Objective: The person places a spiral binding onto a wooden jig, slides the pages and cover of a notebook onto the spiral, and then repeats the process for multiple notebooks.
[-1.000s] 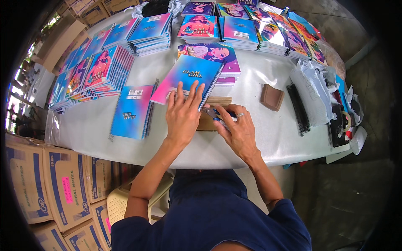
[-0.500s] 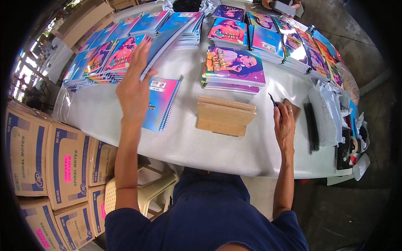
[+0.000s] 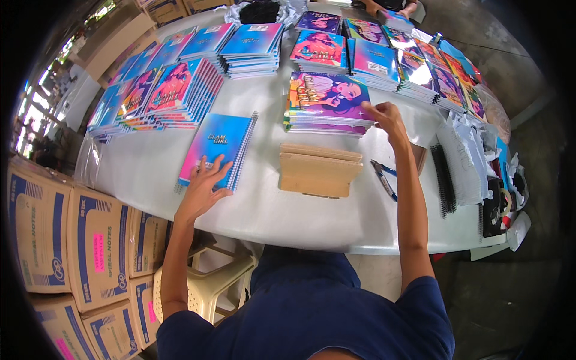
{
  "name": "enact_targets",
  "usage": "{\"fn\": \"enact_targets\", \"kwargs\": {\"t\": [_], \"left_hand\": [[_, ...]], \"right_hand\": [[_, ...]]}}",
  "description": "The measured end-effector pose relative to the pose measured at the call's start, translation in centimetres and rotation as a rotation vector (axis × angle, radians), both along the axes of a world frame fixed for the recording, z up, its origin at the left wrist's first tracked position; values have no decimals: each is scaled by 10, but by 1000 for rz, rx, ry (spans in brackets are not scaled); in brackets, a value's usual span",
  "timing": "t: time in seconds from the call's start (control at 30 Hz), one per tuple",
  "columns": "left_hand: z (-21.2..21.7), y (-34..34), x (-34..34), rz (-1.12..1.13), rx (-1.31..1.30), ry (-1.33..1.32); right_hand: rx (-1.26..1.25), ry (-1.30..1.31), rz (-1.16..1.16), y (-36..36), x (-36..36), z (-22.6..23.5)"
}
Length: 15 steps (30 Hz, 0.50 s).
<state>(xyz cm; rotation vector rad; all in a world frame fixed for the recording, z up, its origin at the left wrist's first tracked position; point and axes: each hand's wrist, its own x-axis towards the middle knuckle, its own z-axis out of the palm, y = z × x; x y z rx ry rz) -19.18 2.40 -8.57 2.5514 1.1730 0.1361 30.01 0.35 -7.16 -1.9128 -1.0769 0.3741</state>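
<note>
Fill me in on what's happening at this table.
A person in a blue shirt works at a white table covered with stacks of colourful spiral notebooks. The left hand lies flat on a blue and pink notebook lying by itself. The right hand reaches to the corner of a purple notebook stack. Between them sit a pile of brown boards and pliers.

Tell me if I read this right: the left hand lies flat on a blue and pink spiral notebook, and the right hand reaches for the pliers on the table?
Not quite. The left hand does lie flat on the blue and pink spiral notebook, but the right hand reaches the corner of the purple-covered notebook stack, not the pliers, which lie untouched nearer the person. The head view shows this.
</note>
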Motion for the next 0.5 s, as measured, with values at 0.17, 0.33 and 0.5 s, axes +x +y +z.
{"fn": "enact_targets", "kwargs": {"t": [0.17, 0.33, 0.5], "left_hand": [[15, 5, 36, 98, 64, -352], [29, 26, 104, 85, 146, -507], [31, 53, 148, 27, 54, -676]], "right_hand": [[-30, 272, 164, 13, 14, 9], [-62, 164, 168, 20, 21, 7], [-72, 12, 213, 22, 40, 4]]}}
